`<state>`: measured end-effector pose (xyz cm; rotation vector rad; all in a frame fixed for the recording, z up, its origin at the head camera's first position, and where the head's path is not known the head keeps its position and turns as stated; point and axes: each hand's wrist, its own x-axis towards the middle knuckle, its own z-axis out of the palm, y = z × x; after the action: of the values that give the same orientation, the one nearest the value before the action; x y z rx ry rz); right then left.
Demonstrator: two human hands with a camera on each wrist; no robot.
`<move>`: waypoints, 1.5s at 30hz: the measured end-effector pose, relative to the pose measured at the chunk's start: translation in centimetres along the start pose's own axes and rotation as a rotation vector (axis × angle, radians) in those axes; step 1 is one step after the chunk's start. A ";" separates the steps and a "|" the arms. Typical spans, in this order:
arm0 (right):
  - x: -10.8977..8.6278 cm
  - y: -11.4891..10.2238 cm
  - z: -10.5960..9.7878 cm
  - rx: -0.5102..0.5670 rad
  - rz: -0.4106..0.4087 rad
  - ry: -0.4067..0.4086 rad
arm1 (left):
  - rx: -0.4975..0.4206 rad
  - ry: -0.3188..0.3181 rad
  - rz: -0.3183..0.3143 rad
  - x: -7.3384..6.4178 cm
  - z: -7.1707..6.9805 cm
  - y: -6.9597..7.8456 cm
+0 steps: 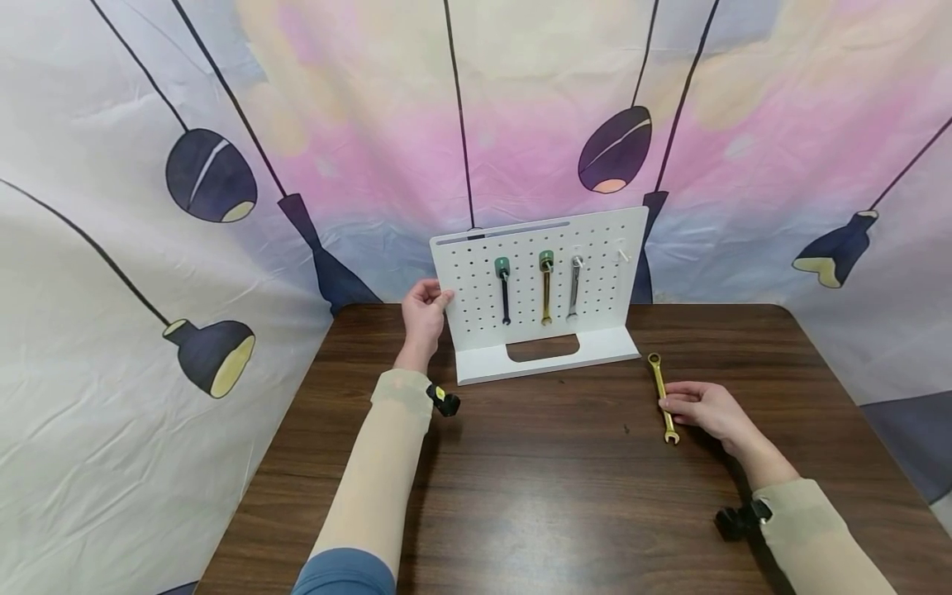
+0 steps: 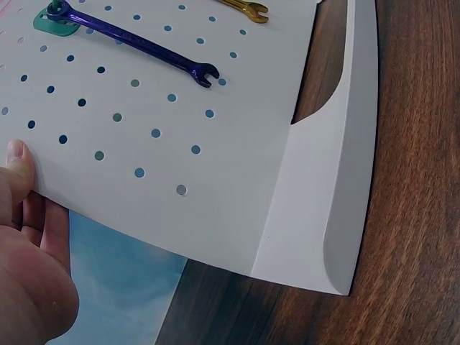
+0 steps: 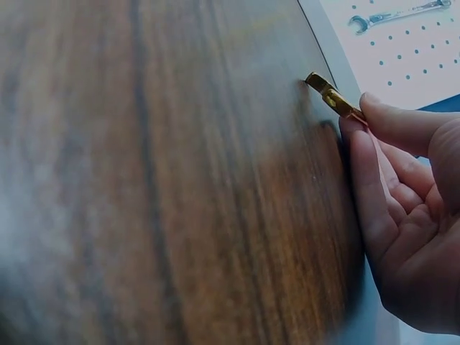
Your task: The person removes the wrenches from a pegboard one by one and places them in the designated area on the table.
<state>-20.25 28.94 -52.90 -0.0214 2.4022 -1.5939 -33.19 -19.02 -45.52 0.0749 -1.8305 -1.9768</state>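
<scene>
My left hand [image 1: 424, 318] grips the left edge of a white pegboard stand [image 1: 476, 322], its thumb on the front face and its fingers behind. In the right hand [image 1: 710, 409] a gold wrench [image 1: 664, 405] is pinched between thumb and fingers, ring end pointing toward the board and open end toward me. Three wrenches hang on the board: a dark blue-purple wrench [image 2: 136, 41] at left, a gold one [image 1: 546, 297] in the middle, and a silver one [image 1: 575, 289] to the right. A bare white peg [image 1: 623, 255] sticks out near the board's right edge.
The stand sits toward the back of a dark wooden table [image 1: 550, 496], its base lip facing me. Behind the table hangs a cloth backdrop [image 1: 521, 107] printed with lamps. A small black wrist camera [image 1: 736, 522] is strapped to the right wrist, another [image 1: 445, 402] to the left.
</scene>
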 end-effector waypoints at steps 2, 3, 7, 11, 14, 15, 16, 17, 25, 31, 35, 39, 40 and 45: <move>0.0 -0.1 0.0 -0.006 0.004 0.002 | 0.003 -0.001 0.000 0.0 0.0 0.0; 0.0 -0.2 0.1 -0.008 0.008 0.002 | 0.007 -0.003 -0.001 0.0 0.0 0.0; 0.0 -0.4 0.1 -0.021 0.023 0.004 | 0.012 -0.005 0.000 0.0 0.0 0.0; 0.1 -0.6 0.1 -0.035 0.045 0.008 | 0.022 -0.008 0.001 0.0 -0.1 0.1; 0.2 -0.7 0.0 -0.055 0.062 0.011 | 0.028 -0.009 -0.001 0.0 -0.1 0.0; 0.2 -0.8 0.0 -0.061 0.068 0.013 | 0.030 -0.009 0.000 0.0 -0.1 0.0; 0.3 -0.9 0.1 -0.069 0.071 0.016 | 0.030 -0.008 0.000 0.0 -0.1 0.0; 0.3 -0.9 0.1 -0.076 0.076 0.020 | 0.028 -0.009 0.001 0.1 -0.1 -0.1; 0.5 -1.2 0.0 -0.130 0.083 0.036 | 0.027 -0.007 0.007 0.1 0.0 -0.2; 0.3 -1.4 0.3 -0.154 0.073 0.053 | 0.021 -0.003 0.007 0.1 0.0 -0.1; 0.3 -1.5 0.4 -0.184 0.053 0.072 | 0.016 -0.003 0.010 0.1 -0.1 -0.1; 0.2 -1.7 0.4 -0.235 0.045 0.102 | 0.013 -0.005 0.012 0.2 -0.1 -0.2; 0.2 -1.7 0.4 -0.248 0.041 0.104 | 0.014 -0.006 0.011 0.2 -0.1 -0.2; 0.1 -1.5 0.4 -0.251 0.049 0.105 | 0.012 -0.007 0.010 0.2 -0.1 -0.4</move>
<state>-20.47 27.91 -51.68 0.0754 2.6471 -1.2939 -33.47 -19.16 -45.83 0.0627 -1.8437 -1.9615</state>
